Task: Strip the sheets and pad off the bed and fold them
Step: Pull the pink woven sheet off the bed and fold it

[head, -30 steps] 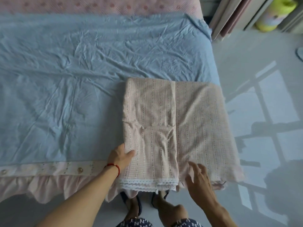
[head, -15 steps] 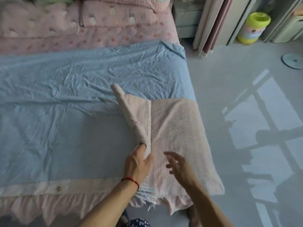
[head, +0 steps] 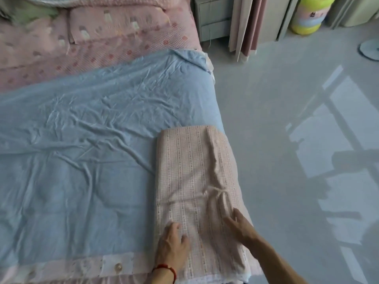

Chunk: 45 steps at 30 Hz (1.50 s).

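Note:
A pink checked sheet (head: 192,173), folded into a narrow stack, lies on the bed's near right corner. My left hand (head: 173,245), with a red string at the wrist, rests flat on the stack's near left part. On the near right part my right hand (head: 239,225) lies with fingers straight, beside a raised crease. A wrinkled blue sheet (head: 86,144) covers most of the bed. Beyond it lies pink patterned bedding (head: 86,50) with a pillow (head: 123,23).
A pink buttoned border (head: 67,267) runs along the bed's near edge. Grey floor (head: 287,140) lies to the right. Farther back stand a nightstand (head: 213,19), curtains (head: 246,27) and a yellow-green container (head: 309,15). A round white fan base (head: 369,51) sits at the far right.
My left hand folded the pink sheet's left half over onto the right, making the stack narrower. Both hands now lie flat on top of it. The view tilted up the bed.

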Each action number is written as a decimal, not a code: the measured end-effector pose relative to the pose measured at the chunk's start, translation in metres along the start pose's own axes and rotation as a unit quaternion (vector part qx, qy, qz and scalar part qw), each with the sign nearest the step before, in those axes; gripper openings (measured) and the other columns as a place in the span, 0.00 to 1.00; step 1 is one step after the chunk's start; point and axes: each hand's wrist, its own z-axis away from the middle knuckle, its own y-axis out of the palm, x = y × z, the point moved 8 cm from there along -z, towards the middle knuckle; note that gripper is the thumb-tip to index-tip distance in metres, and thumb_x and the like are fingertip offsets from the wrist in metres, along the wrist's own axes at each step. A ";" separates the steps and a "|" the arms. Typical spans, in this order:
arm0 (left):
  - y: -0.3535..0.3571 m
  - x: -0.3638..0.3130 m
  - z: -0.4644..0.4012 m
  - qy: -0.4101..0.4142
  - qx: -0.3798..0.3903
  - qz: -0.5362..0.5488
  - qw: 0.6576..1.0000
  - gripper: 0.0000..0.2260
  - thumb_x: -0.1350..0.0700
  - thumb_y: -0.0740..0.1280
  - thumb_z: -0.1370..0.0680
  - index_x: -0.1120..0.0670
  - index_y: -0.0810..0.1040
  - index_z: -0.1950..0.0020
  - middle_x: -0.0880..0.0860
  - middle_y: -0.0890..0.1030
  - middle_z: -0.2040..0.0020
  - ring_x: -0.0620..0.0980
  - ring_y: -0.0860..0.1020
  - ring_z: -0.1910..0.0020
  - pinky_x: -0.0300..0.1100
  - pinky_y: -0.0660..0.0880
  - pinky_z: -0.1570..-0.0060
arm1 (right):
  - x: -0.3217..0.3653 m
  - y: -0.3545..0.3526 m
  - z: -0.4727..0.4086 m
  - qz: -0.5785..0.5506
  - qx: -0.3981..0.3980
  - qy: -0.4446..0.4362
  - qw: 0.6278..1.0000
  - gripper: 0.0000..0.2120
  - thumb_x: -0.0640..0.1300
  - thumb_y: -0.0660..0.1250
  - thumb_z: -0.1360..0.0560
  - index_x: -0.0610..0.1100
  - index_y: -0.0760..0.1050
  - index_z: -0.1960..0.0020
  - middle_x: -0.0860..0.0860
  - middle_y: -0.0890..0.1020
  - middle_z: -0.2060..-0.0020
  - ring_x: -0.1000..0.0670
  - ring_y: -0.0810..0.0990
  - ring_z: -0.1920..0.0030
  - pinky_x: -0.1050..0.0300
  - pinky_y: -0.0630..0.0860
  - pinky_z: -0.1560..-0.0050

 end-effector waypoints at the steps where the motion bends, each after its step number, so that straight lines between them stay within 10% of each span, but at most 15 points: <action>1: -0.007 0.017 -0.015 -0.014 -0.007 -0.025 1.000 0.18 0.54 0.65 0.21 0.54 0.72 0.32 0.54 0.74 0.31 0.53 0.74 0.33 0.42 0.67 0.34 | -0.007 0.004 -0.006 0.031 -0.011 0.010 0.999 0.25 0.58 0.63 0.20 0.45 0.67 0.29 0.48 0.77 0.35 0.43 0.77 0.36 0.51 0.72 0.36; 6: -0.036 0.058 -0.064 -0.110 0.012 0.052 0.993 0.30 0.52 0.66 0.19 0.56 0.58 0.20 0.58 0.69 0.24 0.58 0.70 0.28 0.45 0.66 0.31 | -0.009 0.007 0.002 0.084 -0.082 0.001 0.993 0.10 0.52 0.59 0.17 0.46 0.64 0.49 0.51 0.75 0.60 0.42 0.75 0.56 0.51 0.69 0.56; 13: -0.046 0.056 -0.117 -0.101 0.042 0.100 0.989 0.32 0.48 0.66 0.20 0.52 0.57 0.19 0.57 0.74 0.27 0.58 0.73 0.31 0.50 0.69 0.30 | -0.020 0.016 0.006 0.155 -0.178 0.064 0.970 0.16 0.49 0.56 0.17 0.47 0.60 0.31 0.42 0.74 0.37 0.41 0.75 0.43 0.43 0.75 0.43; 17: -0.067 0.041 -0.151 -0.056 0.049 0.152 0.986 0.33 0.52 0.66 0.23 0.38 0.56 0.21 0.57 0.75 0.29 0.58 0.76 0.35 0.56 0.74 0.34 | 0.038 0.084 0.032 0.312 -0.232 -0.064 0.919 0.35 0.47 0.68 0.25 0.53 0.58 0.21 0.43 0.64 0.25 0.38 0.68 0.30 0.37 0.69 0.30; 21: -0.087 0.010 -0.166 0.145 0.080 -0.028 0.986 0.38 0.65 0.63 0.24 0.33 0.56 0.22 0.57 0.69 0.25 0.59 0.71 0.29 0.51 0.70 0.30 | 0.074 0.201 0.029 0.341 -0.143 -0.073 0.926 0.43 0.57 0.76 0.39 0.59 0.68 0.26 0.33 0.71 0.29 0.26 0.73 0.33 0.25 0.75 0.43; 24: -0.093 0.002 -0.183 0.225 0.100 -0.267 0.932 0.46 0.70 0.62 0.27 0.29 0.50 0.22 0.47 0.41 0.18 0.58 0.57 0.22 0.56 0.69 0.30 | 0.080 0.247 0.004 0.343 -0.118 -0.027 0.931 0.41 0.57 0.76 0.40 0.58 0.72 0.27 0.25 0.65 0.28 0.16 0.62 0.31 0.11 0.61 0.45; 28: -0.099 -0.015 -0.226 0.303 0.036 -0.445 0.842 0.53 0.70 0.65 0.26 0.31 0.36 0.23 0.46 0.28 0.21 0.59 0.40 0.19 0.63 0.59 0.25 | 0.069 0.253 -0.008 0.377 -0.121 0.001 0.918 0.34 0.36 0.51 0.26 0.59 0.68 0.24 0.25 0.64 0.28 0.18 0.65 0.32 0.13 0.64 0.44; 33: -0.097 -0.057 -0.249 0.367 -0.035 -0.548 0.751 0.38 0.66 0.56 0.19 0.37 0.43 0.19 0.49 0.42 0.17 0.56 0.36 0.19 0.65 0.38 0.25 | 0.074 0.203 0.020 0.307 -0.247 0.025 0.919 0.36 0.30 0.59 0.32 0.44 0.67 0.24 0.38 0.80 0.54 0.36 0.82 0.60 0.44 0.77 0.70; 37: -0.122 -0.099 -0.219 0.472 -0.010 -0.508 0.721 0.33 0.62 0.37 0.25 0.49 0.74 0.31 0.52 0.75 0.30 0.55 0.53 0.19 0.59 0.34 0.25 | 0.059 0.115 0.069 0.317 -0.257 0.061 0.911 0.20 0.40 0.58 0.24 0.49 0.60 0.34 0.49 0.79 0.47 0.41 0.82 0.48 0.51 0.67 0.59; 45: -0.259 -0.272 -0.043 0.650 -0.101 -0.342 0.671 0.15 0.58 0.50 0.19 0.53 0.75 0.41 0.57 0.82 0.48 0.60 0.80 0.45 0.51 0.68 0.33 | 0.150 -0.123 0.273 0.425 -0.381 0.087 0.817 0.08 0.46 0.63 0.27 0.52 0.73 0.48 0.52 0.79 0.59 0.44 0.83 0.50 0.55 0.70 0.59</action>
